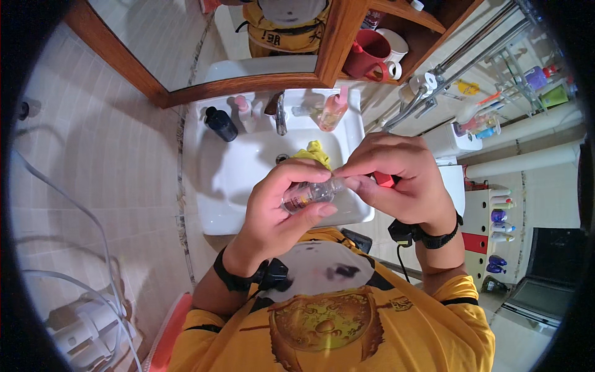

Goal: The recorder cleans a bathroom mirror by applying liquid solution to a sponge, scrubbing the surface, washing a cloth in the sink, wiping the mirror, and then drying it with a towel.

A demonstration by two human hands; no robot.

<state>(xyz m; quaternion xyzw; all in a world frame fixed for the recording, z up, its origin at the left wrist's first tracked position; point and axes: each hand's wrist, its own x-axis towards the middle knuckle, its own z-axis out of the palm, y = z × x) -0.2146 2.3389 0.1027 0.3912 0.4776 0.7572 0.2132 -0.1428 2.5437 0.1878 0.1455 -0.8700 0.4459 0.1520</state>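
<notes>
My left hand [263, 201] is wrapped round a small clear bottle [304, 197] with a printed label, holding it tilted over the sink's front part with its neck toward the right. At that neck, the thumb and forefinger of my right hand [406, 177] are pinched together. A small red piece [384, 180], which looks like a cap, is tucked in the curled fingers of the same hand. Whether the fingertips grip anything at the bottle's mouth is hidden. Just behind the bottle, a yellow cloth [315, 152] lies in the white sink [223, 183].
A dark bottle [221, 124], a white bottle with pink pump [245, 115] and a pink pump bottle [333, 110] flank the tap [281, 115]. Above hang a wood-framed mirror [248, 82] and a shelf with a red mug [367, 53]. Cables [80, 198] run at the left.
</notes>
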